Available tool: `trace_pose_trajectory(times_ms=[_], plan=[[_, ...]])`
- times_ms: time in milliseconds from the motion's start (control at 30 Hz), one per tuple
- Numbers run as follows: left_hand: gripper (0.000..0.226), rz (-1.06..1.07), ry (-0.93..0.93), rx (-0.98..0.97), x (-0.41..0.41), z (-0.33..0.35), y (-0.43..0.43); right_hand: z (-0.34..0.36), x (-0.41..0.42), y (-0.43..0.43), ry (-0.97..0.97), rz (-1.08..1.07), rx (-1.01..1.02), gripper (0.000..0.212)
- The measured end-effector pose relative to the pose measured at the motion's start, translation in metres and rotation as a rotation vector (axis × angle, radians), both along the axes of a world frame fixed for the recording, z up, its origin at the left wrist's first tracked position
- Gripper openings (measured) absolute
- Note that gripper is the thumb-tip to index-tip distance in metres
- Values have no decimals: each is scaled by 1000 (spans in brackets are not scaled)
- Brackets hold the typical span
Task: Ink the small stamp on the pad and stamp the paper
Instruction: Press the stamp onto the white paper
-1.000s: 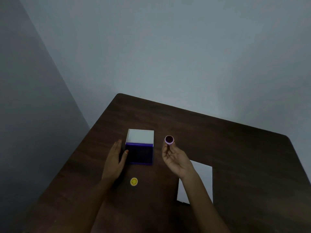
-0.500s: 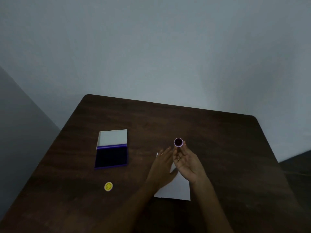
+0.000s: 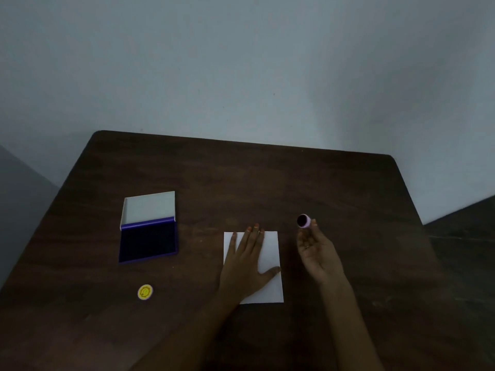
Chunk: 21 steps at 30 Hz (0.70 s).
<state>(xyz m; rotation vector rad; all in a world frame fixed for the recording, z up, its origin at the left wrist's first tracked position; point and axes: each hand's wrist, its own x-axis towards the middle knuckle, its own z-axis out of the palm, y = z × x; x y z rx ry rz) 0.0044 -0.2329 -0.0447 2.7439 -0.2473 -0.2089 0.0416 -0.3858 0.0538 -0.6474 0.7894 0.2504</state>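
Stamp (image 3: pixel 303 220), small and round with a lilac rim and dark inked face, is pinched at the right hand's (image 3: pixel 317 253) fingertips above the brown table (image 3: pixel 267 183), just right of the white paper (image 3: pixel 269 253), where the left hand (image 3: pixel 247 266) lies flat, fingers spread. Open ink pad (image 3: pixel 149 242) sits well left.

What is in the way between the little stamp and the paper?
Partly the person's own left hand. It lies flat on the paper, covering its left part. The right hand holds the small stamp up beside the paper's right edge. The strip of paper on that side is bare, and nothing visible stands between it and the stamp.
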Motion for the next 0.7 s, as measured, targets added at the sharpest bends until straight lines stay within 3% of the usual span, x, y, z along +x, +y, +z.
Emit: trace_pose_trajectory(times_ms=[100,267,467,700], plan=[[95,-1,-3,9,1,1,-1,-14,-2,4,0,280,-606,4],[96,8,24,-16,2,3,-2,-41,-7,24,-170,455,-1050,23],[98,-3,38,-67,2,6,0,-53,-5,34,-350,614,-1340,22],[96,-5,51,-86,1,5,1,-53,-5,36,-386,706,-1421,24]])
